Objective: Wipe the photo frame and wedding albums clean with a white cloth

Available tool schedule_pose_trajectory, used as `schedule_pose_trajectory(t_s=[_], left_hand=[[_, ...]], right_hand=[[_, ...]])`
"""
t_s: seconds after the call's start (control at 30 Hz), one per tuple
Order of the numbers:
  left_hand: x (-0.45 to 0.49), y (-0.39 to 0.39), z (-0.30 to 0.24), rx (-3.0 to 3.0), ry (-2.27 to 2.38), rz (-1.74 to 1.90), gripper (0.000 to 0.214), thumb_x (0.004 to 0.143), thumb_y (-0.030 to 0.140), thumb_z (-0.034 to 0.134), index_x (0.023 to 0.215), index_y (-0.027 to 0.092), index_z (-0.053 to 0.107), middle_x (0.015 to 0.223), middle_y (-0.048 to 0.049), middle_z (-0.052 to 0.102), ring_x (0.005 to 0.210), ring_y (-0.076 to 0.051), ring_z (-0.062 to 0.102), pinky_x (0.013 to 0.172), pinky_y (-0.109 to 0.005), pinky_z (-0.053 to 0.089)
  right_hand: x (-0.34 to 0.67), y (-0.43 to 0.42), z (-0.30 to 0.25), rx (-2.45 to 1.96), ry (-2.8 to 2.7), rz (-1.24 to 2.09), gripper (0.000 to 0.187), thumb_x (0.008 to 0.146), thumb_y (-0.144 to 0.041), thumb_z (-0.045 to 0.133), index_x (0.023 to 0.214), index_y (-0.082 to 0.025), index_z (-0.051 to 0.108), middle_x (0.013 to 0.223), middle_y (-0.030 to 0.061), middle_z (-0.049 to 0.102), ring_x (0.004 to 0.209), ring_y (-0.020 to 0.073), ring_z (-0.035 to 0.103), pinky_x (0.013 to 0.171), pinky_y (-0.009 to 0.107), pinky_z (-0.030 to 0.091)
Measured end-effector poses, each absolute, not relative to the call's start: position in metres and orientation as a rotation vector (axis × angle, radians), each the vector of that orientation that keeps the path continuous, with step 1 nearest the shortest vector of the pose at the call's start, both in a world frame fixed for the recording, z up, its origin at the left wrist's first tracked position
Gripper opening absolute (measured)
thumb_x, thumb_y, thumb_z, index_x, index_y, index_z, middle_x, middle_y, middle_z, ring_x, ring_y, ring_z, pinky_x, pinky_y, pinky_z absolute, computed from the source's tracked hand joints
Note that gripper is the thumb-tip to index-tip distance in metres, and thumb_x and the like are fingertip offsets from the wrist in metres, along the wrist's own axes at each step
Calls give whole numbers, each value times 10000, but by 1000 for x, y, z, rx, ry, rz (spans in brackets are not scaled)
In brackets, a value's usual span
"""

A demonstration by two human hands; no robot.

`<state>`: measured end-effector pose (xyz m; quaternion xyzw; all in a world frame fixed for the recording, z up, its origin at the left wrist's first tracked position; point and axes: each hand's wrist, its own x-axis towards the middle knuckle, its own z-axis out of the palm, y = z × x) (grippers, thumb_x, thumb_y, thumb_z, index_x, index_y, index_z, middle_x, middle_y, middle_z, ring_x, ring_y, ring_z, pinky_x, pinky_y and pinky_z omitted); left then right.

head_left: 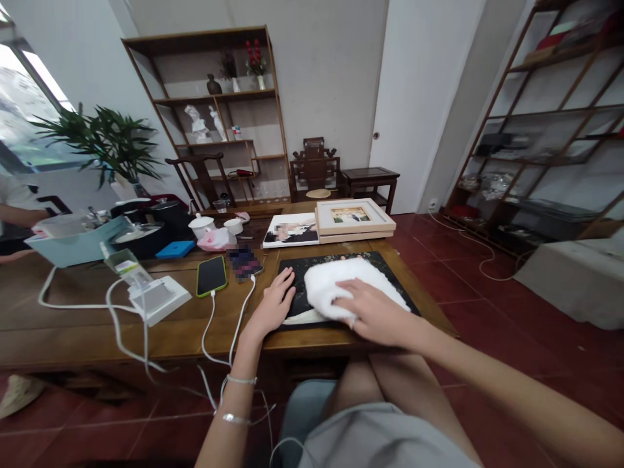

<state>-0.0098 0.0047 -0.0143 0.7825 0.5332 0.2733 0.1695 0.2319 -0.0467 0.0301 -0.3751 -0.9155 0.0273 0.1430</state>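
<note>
Pressing palm-down, the right hand (pixel 373 315) is lying on a white cloth (pixel 341 279) at the near right of the table (pixel 97 325). Its grip is wide and flat, with the fingers stretching over the cloth rather than curling around it, and a ring is showing on one finger. The cloth is sitting bunched on a dark picture panel (pixel 298 300), which is lying flat along the table's near edge, right in front of the seated person.

Just left of the cloth, the left hand (pixel 275 302) is resting on the panel's left part. Its grip is also wide, with the fingers spreading onto the dark surface and holding nothing. Thin bracelets (pixel 241 380) are circling that wrist.

Left of the panel, a green-cased phone (pixel 211 275) and a second phone (pixel 245 262) are lying side by side, each trailing a white cable (pixel 238 318) over the near edge. Further left, a white power block (pixel 158 298) is sitting among more cables.

Beyond the panel, a stack of light wooden frames (pixel 353 220) is standing at the far right of the table, with a photo print (pixel 291 231) just to its left. Another person's arm (pixel 19 214) is reaching in at the far left, beside a pale blue bin (pixel 73 244).
</note>
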Motion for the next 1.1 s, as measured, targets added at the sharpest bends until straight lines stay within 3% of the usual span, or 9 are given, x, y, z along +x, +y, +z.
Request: schedule_pose_trajectory(t_s=[0.23, 0.53, 0.7, 0.87, 1.1], left_hand=[[-9, 4, -12, 2200, 1526, 757, 460, 898, 300, 335, 1322, 145, 423, 1464, -121, 312, 1364, -207, 245, 1087, -452, 210], [-9, 7, -16, 2207, 1504, 805, 443, 897, 295, 318, 1311, 194, 439, 1450, -90, 350, 1359, -195, 258, 1088, -450, 217], [-9, 6, -16, 2213, 1521, 802, 440, 891, 281, 325, 1299, 177, 454, 1447, -97, 354, 1354, -197, 271, 1091, -436, 221], [-11, 6, -15, 2222, 1503, 797, 446, 897, 285, 321, 1305, 153, 444, 1448, -113, 347, 1353, -199, 272, 1090, -436, 225], [-11, 8, -18, 2198, 1502, 817, 452, 901, 276, 303, 1314, 147, 432, 1449, -115, 345, 1353, -191, 273, 1095, -422, 219]], right_hand=[[232, 47, 30, -1282, -2579, -81, 300, 873, -185, 401, 1077, -128, 614, 1081, 175, 605, 1066, 289, 492, 876, 448, 375], [215, -78, 23, -980, -2736, 47, 352, 736, -148, 528, 1068, -226, 618, 1331, 96, 474, 1290, 309, 283, 1047, 551, 168], [219, -48, 28, -938, -2699, 94, 394, 718, -90, 508, 1081, -204, 610, 1336, 89, 468, 1299, 299, 272, 1025, 486, 260], [214, 33, 28, -1097, -2661, -46, 310, 794, -135, 473, 1065, -139, 622, 1186, 176, 572, 1241, 311, 371, 962, 461, 327], [197, 6, 26, -1054, -2677, -14, 330, 810, -154, 463, 1109, -175, 600, 1169, 155, 588, 1240, 310, 375, 976, 527, 275]])
